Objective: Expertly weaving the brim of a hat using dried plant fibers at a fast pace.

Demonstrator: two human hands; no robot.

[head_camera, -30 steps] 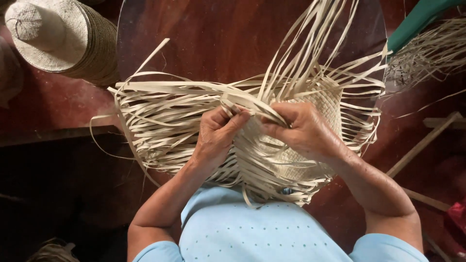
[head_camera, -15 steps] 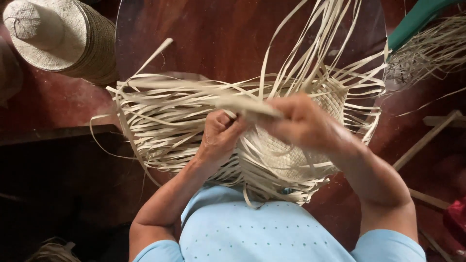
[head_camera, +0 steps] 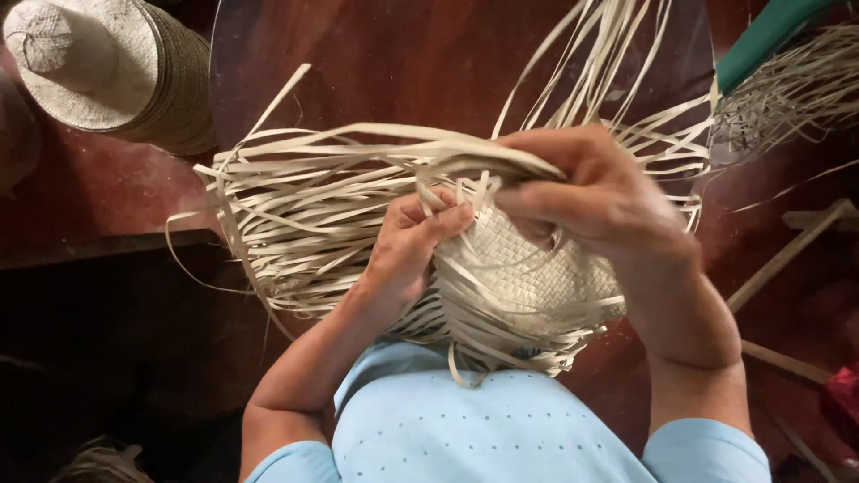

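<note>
A half-woven piece of pale straw (head_camera: 528, 277) lies on my lap, its loose strips (head_camera: 304, 215) fanning out to the left and up to the back. My left hand (head_camera: 412, 246) pinches the woven edge and some strips at the middle. My right hand (head_camera: 591, 192) is raised over the woven part, fingers closed on a bunch of strips that arch leftwards. The woven patch shows a tight checker pattern beneath both hands.
A stack of woven straw hats (head_camera: 98, 72) stands at the top left on a reddish wooden surface (head_camera: 403, 54). A green handle (head_camera: 761, 36) and another bundle of straw (head_camera: 796, 89) are at the top right. Wooden sticks (head_camera: 787, 250) lie at the right.
My right hand has lifted and moved towards the camera, pulling a bunch of strips up and over. My left hand has stayed on the woven edge.
</note>
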